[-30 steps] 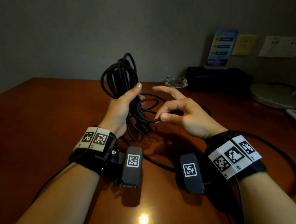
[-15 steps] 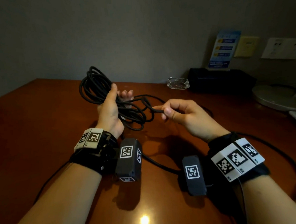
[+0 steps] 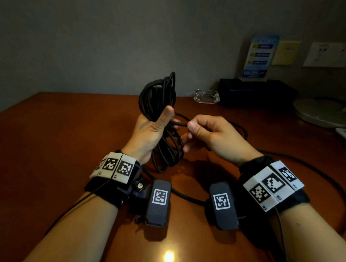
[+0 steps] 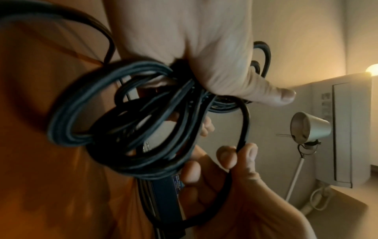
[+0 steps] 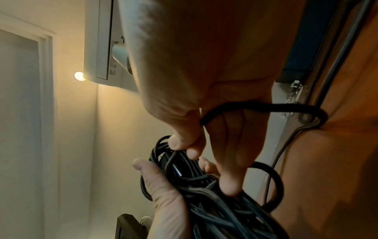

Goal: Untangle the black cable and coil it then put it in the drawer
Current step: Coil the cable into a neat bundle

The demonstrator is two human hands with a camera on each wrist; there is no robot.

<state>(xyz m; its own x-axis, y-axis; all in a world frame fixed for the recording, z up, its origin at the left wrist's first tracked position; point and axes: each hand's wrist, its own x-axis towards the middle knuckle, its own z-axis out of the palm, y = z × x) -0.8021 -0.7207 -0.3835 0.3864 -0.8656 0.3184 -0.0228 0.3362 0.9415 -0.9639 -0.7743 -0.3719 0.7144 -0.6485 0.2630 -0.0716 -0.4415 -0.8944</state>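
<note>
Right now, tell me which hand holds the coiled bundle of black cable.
The left hand grips the coiled bundle upright above the table; the right hand only pinches a single strand beside it.

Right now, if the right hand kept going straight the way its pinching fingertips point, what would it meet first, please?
Most likely the black cable bundle gripped in the left hand; the right hand points leftward at it, already close, though depth is uncertain.

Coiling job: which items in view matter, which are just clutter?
In play:
black cable, loops gripped by left hand
right hand, pinching a loose strand

Lying about:
glass ashtray
black box
blue card
lamp base
</note>
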